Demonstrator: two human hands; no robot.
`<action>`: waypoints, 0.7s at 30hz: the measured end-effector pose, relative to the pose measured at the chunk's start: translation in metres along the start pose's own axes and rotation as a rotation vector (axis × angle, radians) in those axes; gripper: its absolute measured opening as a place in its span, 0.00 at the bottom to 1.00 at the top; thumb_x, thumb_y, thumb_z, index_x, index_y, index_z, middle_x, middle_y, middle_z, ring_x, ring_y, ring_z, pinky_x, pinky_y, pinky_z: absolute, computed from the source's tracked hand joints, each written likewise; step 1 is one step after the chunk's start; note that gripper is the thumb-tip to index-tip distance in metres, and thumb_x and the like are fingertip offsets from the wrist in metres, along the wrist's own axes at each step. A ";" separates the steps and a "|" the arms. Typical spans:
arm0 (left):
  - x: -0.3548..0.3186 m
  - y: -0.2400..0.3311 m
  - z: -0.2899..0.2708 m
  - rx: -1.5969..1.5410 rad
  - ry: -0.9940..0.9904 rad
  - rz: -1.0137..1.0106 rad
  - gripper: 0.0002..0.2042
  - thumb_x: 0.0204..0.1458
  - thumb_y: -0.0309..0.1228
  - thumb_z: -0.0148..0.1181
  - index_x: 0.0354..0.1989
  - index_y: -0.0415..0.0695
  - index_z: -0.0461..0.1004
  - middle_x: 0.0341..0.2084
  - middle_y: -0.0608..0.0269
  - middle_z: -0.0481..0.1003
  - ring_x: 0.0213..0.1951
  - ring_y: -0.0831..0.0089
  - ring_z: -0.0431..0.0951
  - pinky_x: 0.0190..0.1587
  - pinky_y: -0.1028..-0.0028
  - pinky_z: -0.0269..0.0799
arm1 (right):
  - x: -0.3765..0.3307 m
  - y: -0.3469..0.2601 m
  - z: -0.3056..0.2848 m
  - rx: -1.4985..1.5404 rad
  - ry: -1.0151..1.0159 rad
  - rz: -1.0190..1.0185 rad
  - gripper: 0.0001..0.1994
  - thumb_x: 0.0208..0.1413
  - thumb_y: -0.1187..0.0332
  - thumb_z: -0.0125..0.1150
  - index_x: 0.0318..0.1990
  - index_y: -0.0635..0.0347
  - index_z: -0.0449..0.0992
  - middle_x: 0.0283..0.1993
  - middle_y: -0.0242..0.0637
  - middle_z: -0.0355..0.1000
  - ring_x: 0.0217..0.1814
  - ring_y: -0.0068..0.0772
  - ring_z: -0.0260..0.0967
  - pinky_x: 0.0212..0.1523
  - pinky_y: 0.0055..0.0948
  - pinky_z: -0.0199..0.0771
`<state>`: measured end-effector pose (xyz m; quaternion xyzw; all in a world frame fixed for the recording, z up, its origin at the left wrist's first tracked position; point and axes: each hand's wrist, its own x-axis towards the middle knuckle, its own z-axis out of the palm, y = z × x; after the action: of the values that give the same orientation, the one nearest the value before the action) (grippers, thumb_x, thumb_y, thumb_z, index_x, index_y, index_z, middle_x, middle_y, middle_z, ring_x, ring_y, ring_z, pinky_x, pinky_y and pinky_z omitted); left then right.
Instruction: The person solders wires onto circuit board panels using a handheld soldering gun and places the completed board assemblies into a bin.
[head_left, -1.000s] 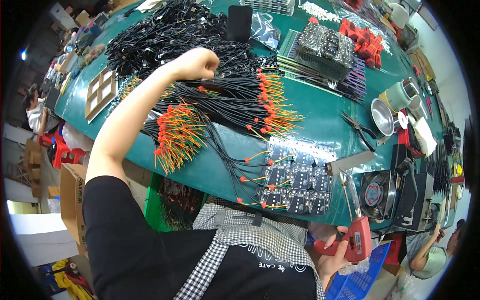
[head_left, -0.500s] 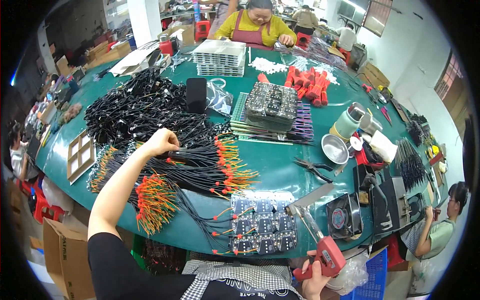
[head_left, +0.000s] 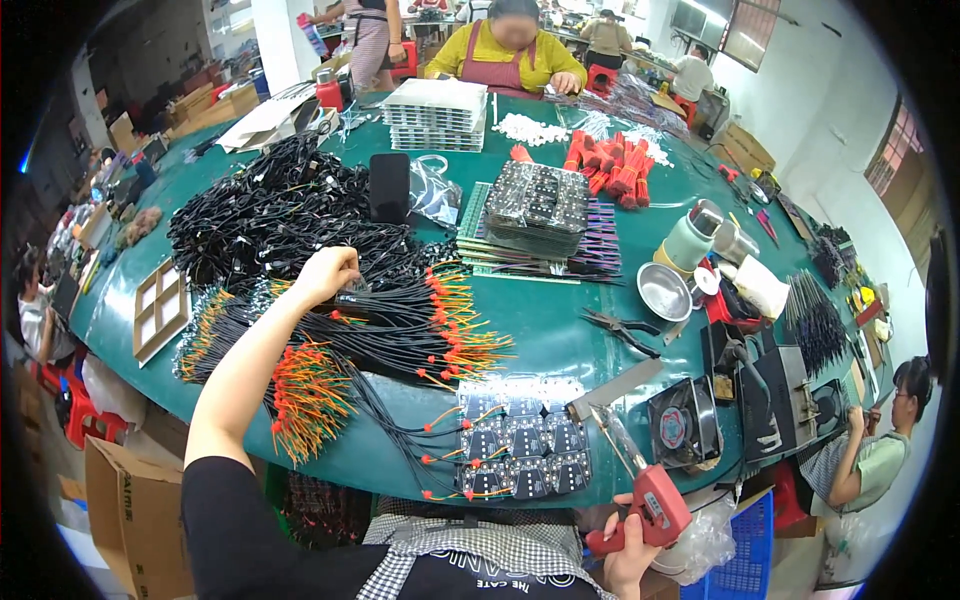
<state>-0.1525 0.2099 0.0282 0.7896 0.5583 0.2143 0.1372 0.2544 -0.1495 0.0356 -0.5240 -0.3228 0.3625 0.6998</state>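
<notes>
My left hand (head_left: 329, 276) reaches over the heap of black cables (head_left: 285, 200), its fingers bent together at the upper edge of a bundle of black cables with orange wire ends (head_left: 400, 320). What is between its fingertips is hidden. Below the bundle lies a dense bunch of orange wire ends with red tips (head_left: 305, 400). My right hand (head_left: 627, 545) grips a red soldering gun (head_left: 658, 508) beside the table's front edge, its tip pointing up and left. Left of the gun, a panel of small dark circuit boards (head_left: 525, 440) lies flat; several cables reach its left side.
Right of centre are pliers (head_left: 622, 331), a metal bowl (head_left: 664, 291), a flask (head_left: 692, 238) and a small fan (head_left: 683, 425). A wrapped stack of circuit boards (head_left: 537, 205) stands behind, near red wire bundles (head_left: 620, 165). A person (head_left: 510, 55) sits across the green table (head_left: 400, 385).
My left hand has shifted slightly away from me over the cables. My right hand and the soldering gun stay in place. A standing person in an apron has come into view at the back.
</notes>
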 end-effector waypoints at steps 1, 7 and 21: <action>0.005 -0.002 0.003 -0.021 -0.013 0.018 0.04 0.40 0.25 0.59 0.22 0.39 0.71 0.15 0.58 0.72 0.22 0.68 0.74 0.27 0.70 0.68 | 0.000 0.000 0.000 0.000 -0.002 0.003 0.21 0.54 0.69 0.54 0.54 0.63 0.57 0.42 0.47 0.66 0.22 0.26 0.62 0.22 0.22 0.65; 0.015 -0.003 -0.019 -0.304 -0.152 -0.026 0.03 0.43 0.21 0.56 0.22 0.37 0.69 0.15 0.65 0.70 0.18 0.79 0.69 0.21 0.78 0.65 | 0.004 -0.003 0.002 -0.031 0.004 -0.032 0.20 0.54 0.69 0.53 0.53 0.63 0.58 0.42 0.46 0.66 0.23 0.25 0.61 0.21 0.21 0.65; 0.006 0.015 -0.099 -0.380 0.132 0.202 0.04 0.49 0.22 0.53 0.26 0.38 0.66 0.17 0.68 0.67 0.22 0.82 0.67 0.26 0.78 0.64 | -0.005 -0.002 -0.001 -0.148 0.020 -0.051 0.18 0.59 0.65 0.46 0.53 0.66 0.57 0.45 0.41 0.64 0.24 0.20 0.58 0.22 0.18 0.58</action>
<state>-0.1871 0.2081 0.1222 0.7859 0.4338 0.3794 0.2243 0.2530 -0.1551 0.0368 -0.5697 -0.3549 0.3143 0.6713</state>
